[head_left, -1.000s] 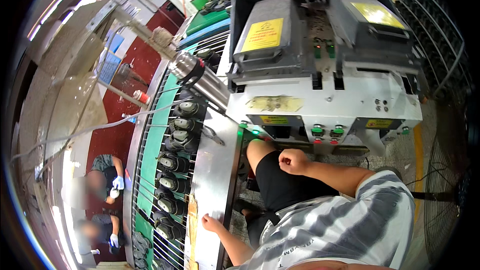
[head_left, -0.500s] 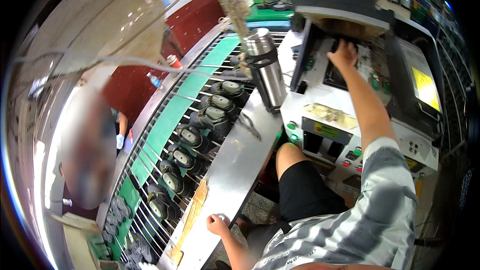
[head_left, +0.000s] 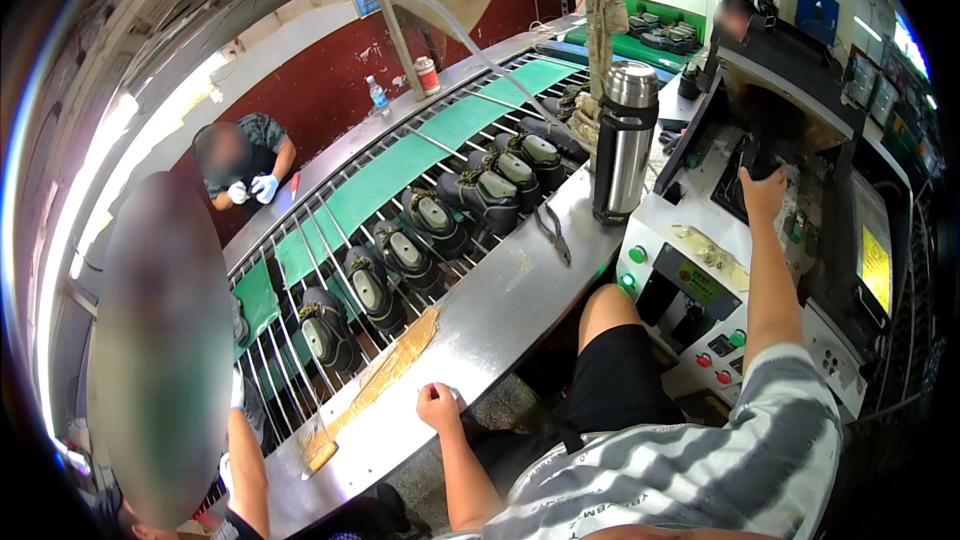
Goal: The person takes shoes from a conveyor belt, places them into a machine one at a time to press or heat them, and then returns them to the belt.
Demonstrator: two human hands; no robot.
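Note:
My right hand reaches into the open machine on the right. Its fingers are closed round a dark shoe, partly lost in the shadow under the machine's raised hood. My left hand is curled closed at the near edge of the metal bench, with nothing visible in it. Beyond the bench, several dark shoes lie soles up on a roller conveyor with a green strip.
A steel thermos and pliers rest on the bench, near a yellow-handled tool. A person with gloves works across the conveyor; another person's forearm is at lower left. Green and red buttons stud the machine's front.
The view has swung left, so the conveyor and machine sit farther right. My right hand has gone from lying over the machine's bed to gripping the dark shoe. My left hand stays by the bench edge.

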